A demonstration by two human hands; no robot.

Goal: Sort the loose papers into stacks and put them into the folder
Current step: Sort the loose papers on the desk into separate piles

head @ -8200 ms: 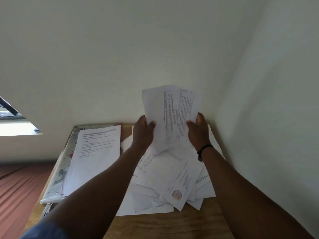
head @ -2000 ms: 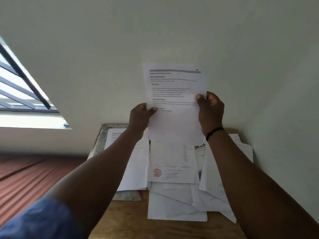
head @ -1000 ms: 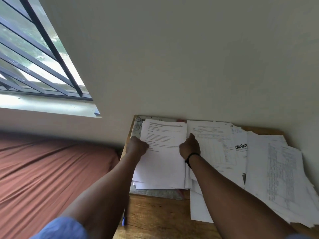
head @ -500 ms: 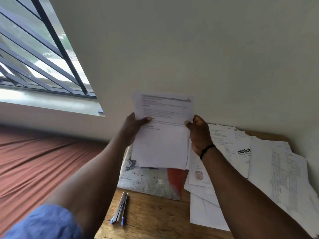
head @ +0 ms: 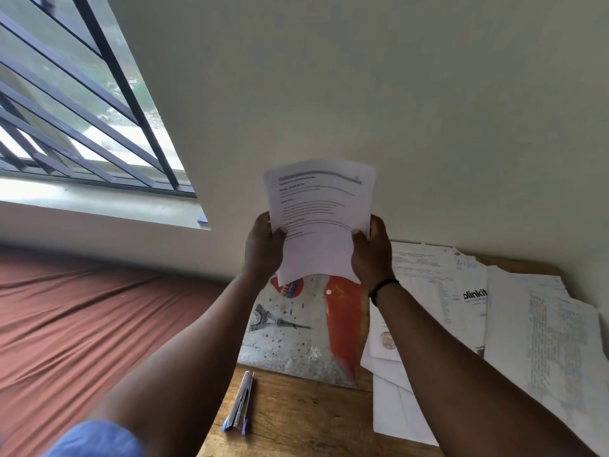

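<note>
I hold a thin stack of printed papers (head: 321,219) upright in the air above the table, in front of the wall. My left hand (head: 263,249) grips its left edge and my right hand (head: 370,252) grips its right edge, thumbs on the front sheet. Below the stack lies the folder (head: 296,331), flat on the table, grey with a tower print and a red flap, closed with a white snap. To the right, loose papers (head: 461,298) lie spread in overlapping heaps, one with a black logo.
Two pens (head: 240,404) lie side by side on the wooden table (head: 296,420) near its left front edge. A bed with a rust-brown sheet (head: 82,324) adjoins the table on the left. A barred window (head: 66,110) is at upper left; the wall stands close behind.
One second ago the stack lay on the folder under both hands. Both hands have since lifted it off and raised it upright, uncovering the folder. The view has tilted slightly.
</note>
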